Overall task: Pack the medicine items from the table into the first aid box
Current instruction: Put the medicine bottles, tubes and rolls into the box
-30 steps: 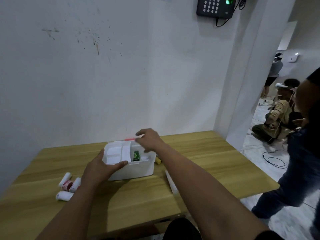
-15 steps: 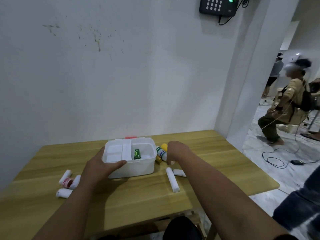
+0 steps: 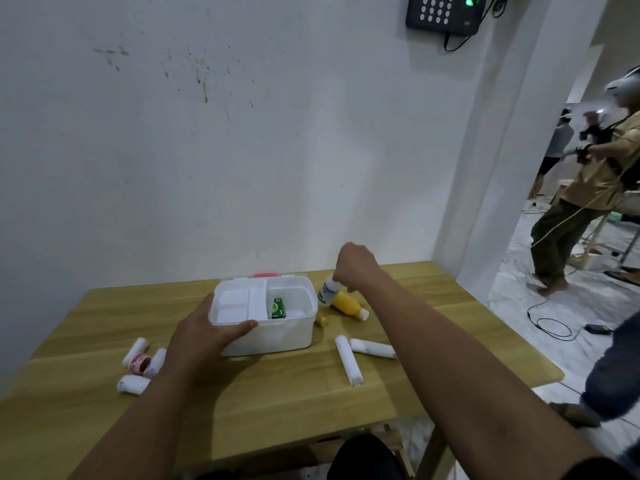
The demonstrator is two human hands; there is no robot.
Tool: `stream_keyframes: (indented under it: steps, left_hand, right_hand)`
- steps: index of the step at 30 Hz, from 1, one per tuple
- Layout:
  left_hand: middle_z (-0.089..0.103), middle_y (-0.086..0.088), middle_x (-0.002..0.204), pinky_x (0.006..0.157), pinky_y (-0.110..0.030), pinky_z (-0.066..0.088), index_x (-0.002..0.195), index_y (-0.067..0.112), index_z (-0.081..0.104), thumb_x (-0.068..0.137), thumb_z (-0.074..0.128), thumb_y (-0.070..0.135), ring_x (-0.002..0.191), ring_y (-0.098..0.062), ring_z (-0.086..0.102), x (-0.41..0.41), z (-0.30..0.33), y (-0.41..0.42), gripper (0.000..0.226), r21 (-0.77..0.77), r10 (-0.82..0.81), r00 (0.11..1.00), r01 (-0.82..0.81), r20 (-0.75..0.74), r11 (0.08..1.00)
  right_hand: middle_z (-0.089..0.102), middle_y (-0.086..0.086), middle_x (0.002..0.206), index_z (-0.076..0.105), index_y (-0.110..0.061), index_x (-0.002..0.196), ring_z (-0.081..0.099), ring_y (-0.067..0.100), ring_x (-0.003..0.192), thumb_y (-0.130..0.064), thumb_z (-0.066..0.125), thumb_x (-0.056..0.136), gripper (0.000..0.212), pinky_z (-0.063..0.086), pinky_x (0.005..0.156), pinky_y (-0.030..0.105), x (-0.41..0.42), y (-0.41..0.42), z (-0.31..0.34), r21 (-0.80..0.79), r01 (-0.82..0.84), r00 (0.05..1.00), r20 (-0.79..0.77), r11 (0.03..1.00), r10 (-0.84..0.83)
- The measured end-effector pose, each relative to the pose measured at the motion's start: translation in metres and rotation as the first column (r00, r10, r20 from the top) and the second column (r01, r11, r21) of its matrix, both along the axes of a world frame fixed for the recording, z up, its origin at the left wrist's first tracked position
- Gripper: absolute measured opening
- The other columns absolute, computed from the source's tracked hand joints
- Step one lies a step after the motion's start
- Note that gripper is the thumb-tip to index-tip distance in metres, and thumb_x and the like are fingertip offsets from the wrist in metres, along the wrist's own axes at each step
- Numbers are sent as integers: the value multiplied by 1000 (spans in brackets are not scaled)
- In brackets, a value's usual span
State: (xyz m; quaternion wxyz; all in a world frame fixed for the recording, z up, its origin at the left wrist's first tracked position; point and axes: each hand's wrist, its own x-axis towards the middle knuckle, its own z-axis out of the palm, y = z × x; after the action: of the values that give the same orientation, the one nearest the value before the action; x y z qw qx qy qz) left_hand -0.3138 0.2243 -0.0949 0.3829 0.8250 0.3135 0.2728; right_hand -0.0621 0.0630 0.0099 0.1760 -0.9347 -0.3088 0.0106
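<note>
The white first aid box [image 3: 277,336] stands open on the wooden table [image 3: 277,403], with a green packet [image 3: 278,308] in its right compartment. My left hand [image 3: 204,336] grips the box's front left rim. My right hand [image 3: 356,266] is raised just right of the box and holds a white bottle with a blue-green label [image 3: 327,292] by its top, tilted. A yellow bottle [image 3: 348,304] lies under it, and a small yellow item [image 3: 321,320] lies against the box. Two white rolls [image 3: 349,360] [image 3: 373,348] lie to the right. Left of the box are several white rolls [image 3: 133,384] and a red-patterned item [image 3: 139,362].
The table stands against a white wall [image 3: 242,150], with a pillar at its back right corner. A keypad device [image 3: 443,12] hangs on the wall. People move about on the tiled floor to the right, one leg [image 3: 609,372] close to the table's right edge. Cables lie on the floor [image 3: 550,323].
My right hand left the box, reached to the bottles on its right, and has now lifted the white bottle off the table. My left hand stayed on the box.
</note>
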Motion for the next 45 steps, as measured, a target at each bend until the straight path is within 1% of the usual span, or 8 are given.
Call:
stream_keyframes:
  steps: [6,12,18,27,30,33,39,45]
  left_hand:
    - [58,1,141,89,-43,54,148,36,41,62,81,69,122,-25,56,-1,-2,1,101,7,-4,1000,4,-6,1000]
    - [57,0,143,88,-41,54,150,36,40,67,83,62,123,-26,54,-1,-1,-1,98,29,6,1000,-6,5,1000]
    - [58,4,142,90,-41,55,146,40,41,65,82,66,119,-20,55,0,-1,-1,95,17,-3,1000,3,10,1000]
    - [57,3,142,91,-43,55,150,36,40,61,81,71,124,-25,55,0,-3,3,105,19,19,1000,-19,-8,1000]
    - [58,3,141,92,-45,56,149,36,40,56,78,78,123,-25,56,-2,-3,2,109,12,9,1000,-9,-8,1000]
    - [58,3,142,93,-46,56,150,36,40,52,74,83,123,-25,56,-2,-3,2,114,3,3,1000,-3,-8,1000]
    - [60,5,140,92,-45,55,149,37,41,54,75,81,122,-24,57,-2,-1,0,109,8,16,1000,-16,4,1000]
    - [60,7,139,90,-40,54,146,38,43,63,81,69,119,-20,56,-2,1,-3,97,10,24,1000,-24,13,1000]
  right_hand:
    - [70,12,102,72,-9,111,73,27,58,-7,64,89,24,65,64,42,-12,23,48,176,-142,989,59,974,133]
    - [69,17,94,70,-1,105,74,33,61,-1,63,86,21,65,58,47,-34,51,41,55,-224,975,16,973,223]
    - [66,16,102,66,-1,110,70,32,82,3,61,88,23,63,77,46,-38,63,-13,-29,-237,971,9,971,238]
    - [75,20,93,67,1,118,77,31,74,-8,74,85,35,66,71,44,-23,50,-11,178,-172,943,-253,969,214]
    - [75,10,98,72,-10,111,76,27,81,-13,65,87,25,64,77,42,-7,37,-10,276,-102,976,-160,956,150]
    - [72,5,103,71,-15,107,69,26,93,-13,61,85,24,59,81,37,10,21,-22,173,-30,999,-39,984,37]
    - [61,4,87,51,-14,84,64,23,81,-18,65,84,15,54,68,34,21,-11,-65,-255,27,998,-55,966,-42]
    - [68,6,108,61,-14,107,66,25,95,-26,71,87,25,49,70,33,27,-24,-90,-257,32,999,13,966,-29]
